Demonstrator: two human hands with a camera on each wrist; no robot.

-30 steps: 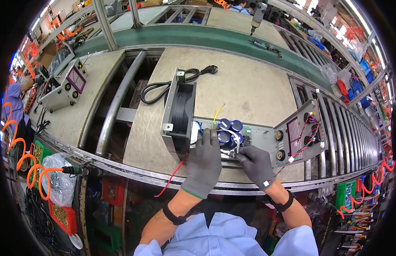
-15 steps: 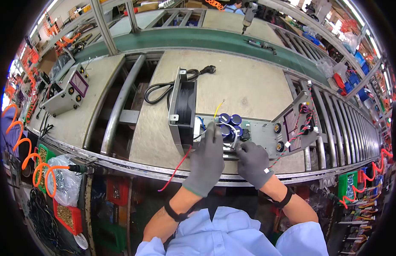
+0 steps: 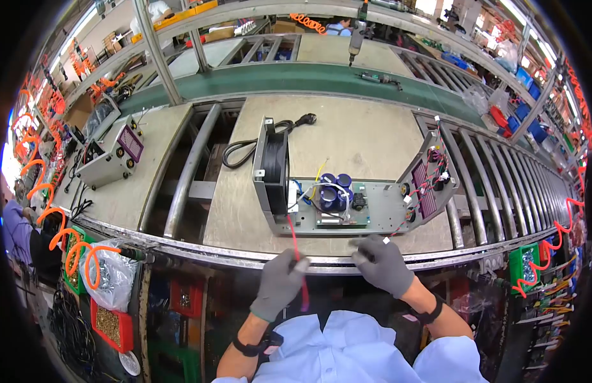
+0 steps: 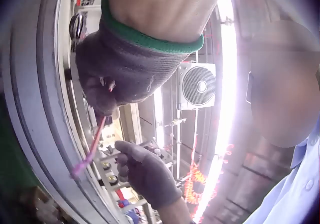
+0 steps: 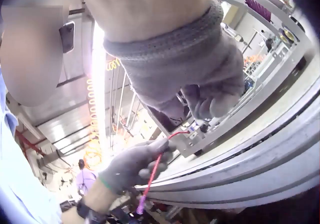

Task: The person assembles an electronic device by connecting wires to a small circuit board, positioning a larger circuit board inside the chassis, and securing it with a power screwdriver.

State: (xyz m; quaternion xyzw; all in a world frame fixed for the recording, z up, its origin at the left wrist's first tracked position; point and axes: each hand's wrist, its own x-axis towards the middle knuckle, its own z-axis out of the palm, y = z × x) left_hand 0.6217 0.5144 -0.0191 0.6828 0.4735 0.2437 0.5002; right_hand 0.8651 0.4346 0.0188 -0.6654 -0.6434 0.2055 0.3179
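My gloved left hand [image 3: 278,285] pinches a red wire [image 3: 293,231] in front of the bench edge. The wire comes from beside the black fan [image 3: 279,167] and its loose end, purple at the tip, hangs below the fingers. My right hand [image 3: 384,267] hovers at the front edge with its fingers loosely bent and nothing in them. Behind both hands lies an open metal chassis [image 3: 382,207], fan panel at the left and purple-grilled panel [image 3: 429,185] at the right. Blue capacitors [image 3: 335,193] stand on its circuit board, with a yellow wire [image 3: 321,169] beside them.
A black power cord [image 3: 235,153] lies on the board behind the fan. Another unit [image 3: 111,159] stands on the left board. Rollers [image 3: 494,185] run off to the right. Red bins [image 3: 112,325] of small parts sit below the bench edge at the left.
Both hands have drawn back from the circuit board toward the bench edge. The left hand has taken hold of the red wire, which hung free before, and pulls it toward the body.
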